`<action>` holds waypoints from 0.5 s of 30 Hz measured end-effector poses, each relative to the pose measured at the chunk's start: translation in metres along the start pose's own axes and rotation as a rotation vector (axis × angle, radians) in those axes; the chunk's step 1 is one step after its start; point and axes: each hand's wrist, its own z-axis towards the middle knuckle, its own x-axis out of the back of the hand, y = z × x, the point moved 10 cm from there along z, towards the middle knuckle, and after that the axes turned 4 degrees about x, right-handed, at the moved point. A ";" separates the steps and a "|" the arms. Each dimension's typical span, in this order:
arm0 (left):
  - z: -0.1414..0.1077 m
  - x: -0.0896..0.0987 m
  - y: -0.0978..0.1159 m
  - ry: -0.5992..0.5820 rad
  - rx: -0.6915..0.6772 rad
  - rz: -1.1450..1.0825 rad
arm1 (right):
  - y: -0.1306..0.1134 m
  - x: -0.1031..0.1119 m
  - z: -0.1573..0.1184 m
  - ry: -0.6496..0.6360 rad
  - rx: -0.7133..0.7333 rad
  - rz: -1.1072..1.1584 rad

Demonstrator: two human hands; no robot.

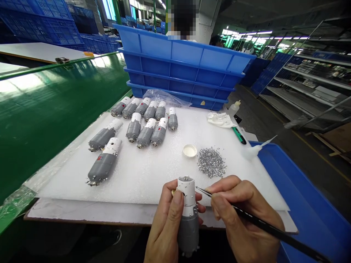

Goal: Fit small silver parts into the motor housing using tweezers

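Observation:
My left hand is wrapped round a grey and white spacecraft model, held upright with its white end up. Between the thumb and fingers of my right hand is a pair of black tweezers. Their tips are close to the upper right side of the white section; whether they touch it or carry a tiny part, I cannot tell. Beyond my hands lies a pile of small silvery parts, beside a small round white dish.
Several similar models lie on the white foam sheet at the left and back. Stacked blue crates stand behind, a person beyond them. On the right are a white cloth, a green-handled tool, a dropper bottle and a blue tray.

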 end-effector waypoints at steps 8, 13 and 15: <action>0.001 -0.003 -0.001 -0.006 -0.023 0.112 | -0.005 0.002 -0.005 0.017 0.072 -0.137; 0.001 -0.002 -0.001 0.012 -0.037 0.078 | -0.007 0.003 -0.006 0.018 0.085 -0.209; 0.001 -0.002 0.000 0.011 -0.051 0.066 | -0.007 0.003 -0.007 0.017 0.088 -0.217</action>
